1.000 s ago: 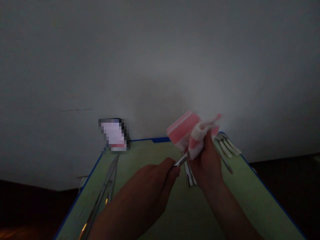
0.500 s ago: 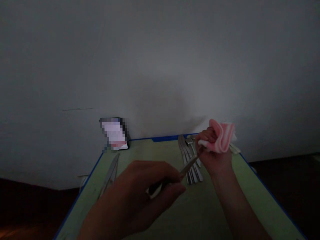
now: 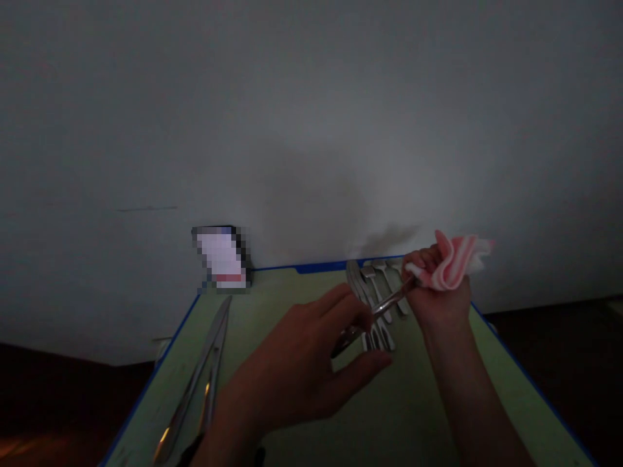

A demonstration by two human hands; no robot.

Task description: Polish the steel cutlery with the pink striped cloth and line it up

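Note:
My left hand [image 3: 311, 357] curls its fingers around one end of a shiny metal piece of cutlery [image 3: 389, 302], its thumb held apart from them. That end lies mostly under my palm, so its kind is unclear. My right hand [image 3: 435, 295] is closed around the far end, with a pink-and-white striped cloth [image 3: 457, 263] bunched in its fingers. Below and behind the held piece, several forks [image 3: 357, 282] lie side by side, their handles partly covered by my left hand. More light-coloured cutlery [image 3: 384, 275] lies to their right, partly hidden by my right hand.
A pale green table [image 3: 277, 292] with a blue edge stands against a grey wall [image 3: 311, 130]. A phone-like device [image 3: 221, 259], pixelated, leans at the back left. A long metal knife [image 3: 192, 376] lies at left, beside another bladed tool [image 3: 214, 363] partly under my forearm.
My right hand has moved right with the cloth, turning so the cloth hangs off its right side. My left hand has shifted right, its thumb now away from the metal. The forks are more exposed.

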